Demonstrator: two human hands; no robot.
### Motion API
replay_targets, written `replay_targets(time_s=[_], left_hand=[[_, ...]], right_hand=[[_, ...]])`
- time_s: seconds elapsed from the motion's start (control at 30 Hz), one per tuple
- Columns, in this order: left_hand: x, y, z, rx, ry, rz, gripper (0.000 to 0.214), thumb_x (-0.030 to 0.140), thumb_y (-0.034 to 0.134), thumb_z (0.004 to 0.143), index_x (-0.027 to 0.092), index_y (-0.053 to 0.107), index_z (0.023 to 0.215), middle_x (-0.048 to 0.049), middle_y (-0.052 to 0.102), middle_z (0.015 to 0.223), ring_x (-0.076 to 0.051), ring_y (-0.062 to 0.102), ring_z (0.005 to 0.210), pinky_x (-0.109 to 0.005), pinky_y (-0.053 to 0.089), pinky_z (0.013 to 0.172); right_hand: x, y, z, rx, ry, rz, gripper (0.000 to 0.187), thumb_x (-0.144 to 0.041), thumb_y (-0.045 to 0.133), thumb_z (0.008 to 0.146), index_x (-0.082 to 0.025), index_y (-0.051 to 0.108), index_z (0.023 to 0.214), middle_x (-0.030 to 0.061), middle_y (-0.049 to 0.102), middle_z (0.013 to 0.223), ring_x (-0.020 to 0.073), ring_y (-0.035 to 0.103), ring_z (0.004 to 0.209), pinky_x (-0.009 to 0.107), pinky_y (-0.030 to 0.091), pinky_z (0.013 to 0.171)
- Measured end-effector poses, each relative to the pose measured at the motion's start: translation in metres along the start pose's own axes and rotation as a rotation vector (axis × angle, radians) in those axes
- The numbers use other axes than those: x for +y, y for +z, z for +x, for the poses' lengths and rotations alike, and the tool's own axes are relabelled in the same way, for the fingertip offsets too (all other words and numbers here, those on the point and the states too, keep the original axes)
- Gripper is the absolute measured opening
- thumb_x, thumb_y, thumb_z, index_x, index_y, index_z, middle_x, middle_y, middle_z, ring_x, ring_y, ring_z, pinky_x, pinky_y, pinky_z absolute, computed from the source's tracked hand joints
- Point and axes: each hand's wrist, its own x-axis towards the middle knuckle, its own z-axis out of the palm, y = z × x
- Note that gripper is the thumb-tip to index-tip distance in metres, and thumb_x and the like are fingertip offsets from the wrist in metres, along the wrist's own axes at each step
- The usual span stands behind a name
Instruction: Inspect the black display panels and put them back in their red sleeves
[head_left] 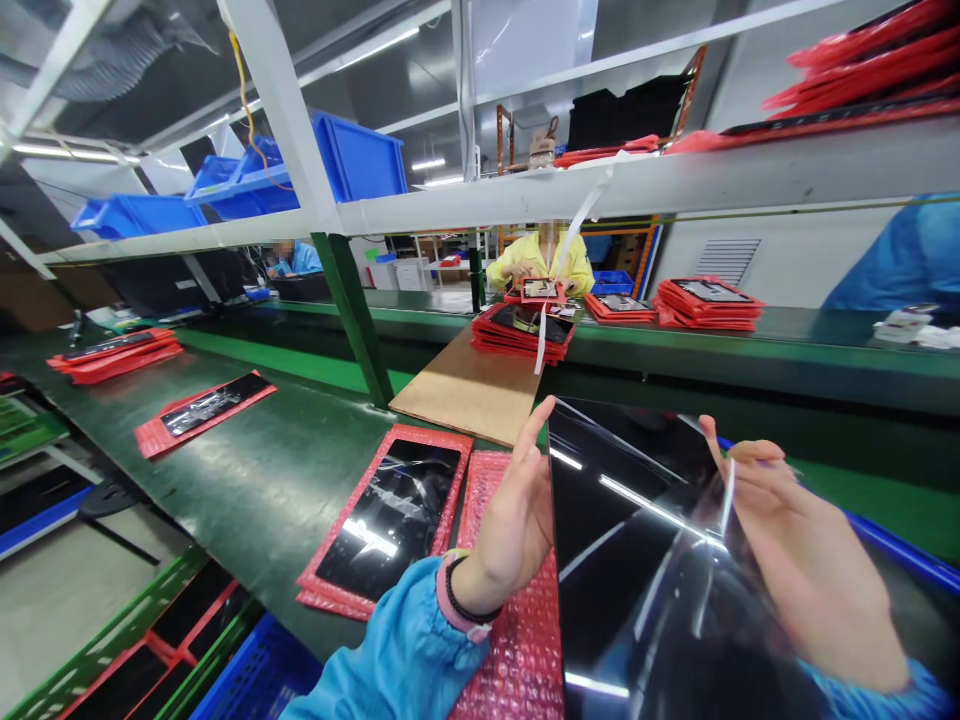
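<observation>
A large glossy black screen panel [630, 520] is tilted up in front of me, with ceiling lights mirrored in it. My left hand [514, 525] grips its left edge, fingers behind and thumb side toward me. On the opposite edge, my right hand [814, 565] is closed around the panel's side near the upper corner. Clear film shows a bright crease beside the right fingers; whether they pinch it too I cannot tell. Under the panel lies a red bubble-wrap sleeve [517, 650]. Left of it, another black screen [394, 495] rests on red bubble wrap.
Further left on the green bench [292, 440] lie a wrapped screen [214, 405] and a stack of red sleeves [116, 352]. A brown board [469, 385] bridges toward a pile of red-wrapped screens [523, 335]. A person [544, 262] works opposite. Crates [127, 640] stand below left.
</observation>
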Motion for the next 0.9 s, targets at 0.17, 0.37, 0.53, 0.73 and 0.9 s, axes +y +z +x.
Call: replay_targets(time_s=[0.17,0.37,0.53,0.73,0.9], left_hand=[[-0.001,-0.007,0.002,0.031,0.063,0.161,0.046,0.031,0.045,0.092,0.024,0.045,0.138,0.0013,0.042,0.148,-0.019,0.026,0.142,-0.032,0.018,0.117],[0.002,-0.017,0.0,-0.001,-0.021,0.345,0.091,0.019,0.07,0.071,0.029,0.023,0.148,-0.002,0.047,0.144,-0.028,0.034,0.138,-0.041,0.024,0.115],[-0.001,-0.035,-0.001,0.212,-0.062,0.443,0.09,0.014,0.071,0.067,0.036,0.031,0.145,0.0037,0.028,0.155,-0.026,0.018,0.144,-0.035,0.023,0.115],[-0.002,-0.084,-0.004,0.306,-0.164,0.438,0.058,0.024,0.071,0.07,0.021,0.059,0.127,-0.0062,0.059,0.133,-0.028,0.046,0.129,-0.037,0.032,0.11],[-0.011,-0.115,-0.013,0.372,-0.226,0.546,0.05,0.028,0.072,0.069,0.019,0.064,0.117,-0.0082,0.065,0.122,-0.028,0.049,0.126,-0.038,0.035,0.106]], right_hand=[[0.001,0.006,-0.008,0.072,0.103,0.098,0.051,-0.003,0.072,0.052,-0.028,0.053,0.091,-0.0013,0.066,0.119,0.0164,0.056,0.12,0.027,0.033,0.111],[0.011,0.005,-0.011,-0.05,-0.01,0.037,0.05,-0.005,0.07,0.056,-0.029,0.053,0.097,-0.0007,0.058,0.133,0.0171,0.049,0.127,0.033,0.027,0.115],[0.037,-0.003,0.007,-0.189,-0.149,-0.113,0.037,-0.02,0.068,0.067,-0.031,0.05,0.098,0.0025,0.059,0.132,0.0202,0.046,0.13,0.043,0.033,0.11],[0.07,-0.061,0.05,-0.203,-0.189,-0.436,0.04,-0.043,0.076,0.061,-0.024,0.059,0.091,0.0121,0.066,0.119,0.0316,0.053,0.122,0.05,0.035,0.106],[0.087,-0.107,0.065,-0.322,-0.068,-0.683,0.048,-0.058,0.074,0.059,-0.018,0.065,0.084,0.013,0.074,0.089,0.0325,0.07,0.088,0.049,0.052,0.082]])
